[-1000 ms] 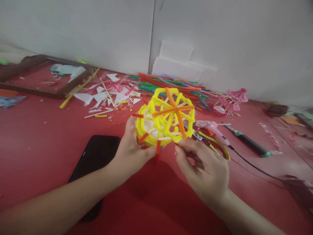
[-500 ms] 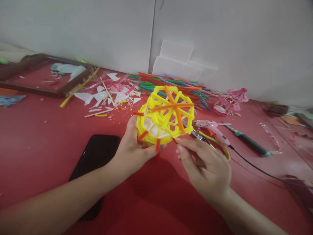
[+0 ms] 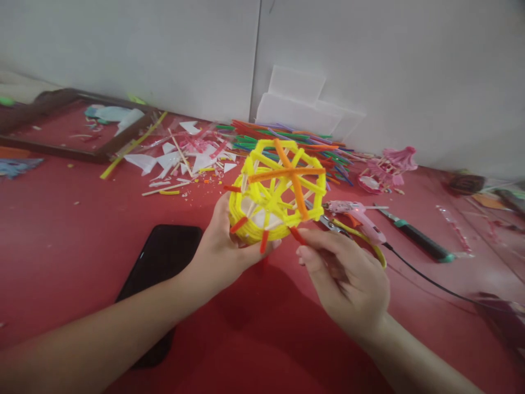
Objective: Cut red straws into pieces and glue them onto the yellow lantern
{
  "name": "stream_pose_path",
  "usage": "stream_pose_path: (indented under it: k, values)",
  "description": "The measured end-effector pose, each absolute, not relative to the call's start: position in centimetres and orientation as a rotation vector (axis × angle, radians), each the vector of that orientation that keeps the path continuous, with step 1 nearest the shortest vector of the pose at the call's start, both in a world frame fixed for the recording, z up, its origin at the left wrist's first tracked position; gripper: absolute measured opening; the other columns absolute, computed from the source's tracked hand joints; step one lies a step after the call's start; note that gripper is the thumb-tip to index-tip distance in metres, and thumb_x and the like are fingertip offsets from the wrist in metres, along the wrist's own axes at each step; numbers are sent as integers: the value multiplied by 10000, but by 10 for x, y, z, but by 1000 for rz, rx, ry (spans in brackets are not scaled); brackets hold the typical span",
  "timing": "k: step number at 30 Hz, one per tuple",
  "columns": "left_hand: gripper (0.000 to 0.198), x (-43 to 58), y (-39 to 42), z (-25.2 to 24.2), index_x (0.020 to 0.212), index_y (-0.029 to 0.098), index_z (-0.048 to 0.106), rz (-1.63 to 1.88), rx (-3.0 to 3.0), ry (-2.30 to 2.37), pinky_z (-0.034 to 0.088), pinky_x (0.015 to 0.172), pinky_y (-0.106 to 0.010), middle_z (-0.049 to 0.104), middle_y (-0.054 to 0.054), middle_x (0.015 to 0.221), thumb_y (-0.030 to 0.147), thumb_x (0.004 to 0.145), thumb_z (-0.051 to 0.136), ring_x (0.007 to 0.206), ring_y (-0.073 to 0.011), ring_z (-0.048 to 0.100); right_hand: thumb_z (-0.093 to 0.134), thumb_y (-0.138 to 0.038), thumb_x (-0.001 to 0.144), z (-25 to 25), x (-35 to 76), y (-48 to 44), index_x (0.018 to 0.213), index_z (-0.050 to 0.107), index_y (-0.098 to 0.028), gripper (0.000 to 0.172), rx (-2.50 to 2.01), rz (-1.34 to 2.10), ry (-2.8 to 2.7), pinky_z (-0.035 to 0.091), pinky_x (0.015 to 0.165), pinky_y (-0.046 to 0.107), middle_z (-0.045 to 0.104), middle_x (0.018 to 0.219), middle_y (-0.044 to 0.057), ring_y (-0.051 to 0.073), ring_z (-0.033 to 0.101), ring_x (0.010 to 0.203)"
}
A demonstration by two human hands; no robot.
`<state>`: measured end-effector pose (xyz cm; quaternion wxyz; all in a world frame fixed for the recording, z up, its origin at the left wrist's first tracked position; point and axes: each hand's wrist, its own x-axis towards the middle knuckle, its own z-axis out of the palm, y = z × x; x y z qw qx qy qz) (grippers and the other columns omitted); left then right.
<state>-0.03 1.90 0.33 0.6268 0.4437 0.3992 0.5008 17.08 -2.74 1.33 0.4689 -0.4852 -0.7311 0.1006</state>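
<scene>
My left hand cups a round yellow pipe-cleaner basket from below and holds it up above the red table. The basket has an orange cross on top and short orange stubs sticking out round its lower rim. My right hand is closed in a pinch on one orange stub at the basket's lower right edge.
A black phone lies under my left forearm. Right of the basket lie a pink glue gun with black cord, yellow-handled scissors and a dark-handled tool. Behind are coloured pipe cleaners, white scraps, a wooden frame and a pink craft piece.
The basket has tilted and risen slightly in my left hand. My right hand has shifted a little right and closed its pinch on the orange stub at the rim.
</scene>
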Motion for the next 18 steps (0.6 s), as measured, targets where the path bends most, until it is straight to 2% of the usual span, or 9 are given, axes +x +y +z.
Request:
stream_pose_path:
  k: [3, 9, 14, 18]
  values:
    - [671, -1, 19, 7, 1160, 224, 467, 1133, 1036, 930, 589, 917, -444, 722, -75, 1111, 157, 617, 854, 1064, -304, 700, 693, -191, 848, 8, 173, -28, 1182, 622, -225, 343, -1176, 227, -1765, 624, 687, 288, 731, 854, 13, 159, 703, 749]
    - [711, -1, 20, 8, 1190, 232, 476, 1126, 1047, 926, 582, 921, -457, 736, -79, 1084, 175, 600, 869, 1058, -310, 702, 645, -110, 871, 15, 176, -28, 1176, 658, -277, 347, -1147, -50, -1910, 628, 738, 280, 764, 957, 14, 169, 728, 806]
    - [665, -1, 20, 6, 1197, 226, 477, 1126, 1059, 928, 591, 893, -442, 735, -87, 1099, 184, 643, 844, 1058, -308, 703, 698, -138, 848, 18, 173, -28, 1235, 634, -296, 423, -1103, -165, -1911, 635, 720, 297, 776, 909, 5, 186, 739, 766]
    - [671, -1, 20, 6, 1204, 223, 469, 1112, 1066, 933, 587, 898, -441, 734, -100, 1109, 186, 646, 841, 1067, -312, 700, 670, -97, 858, 18, 172, -28, 1196, 660, -294, 391, -1098, -152, -1912, 637, 720, 299, 778, 912, -3, 179, 740, 752]
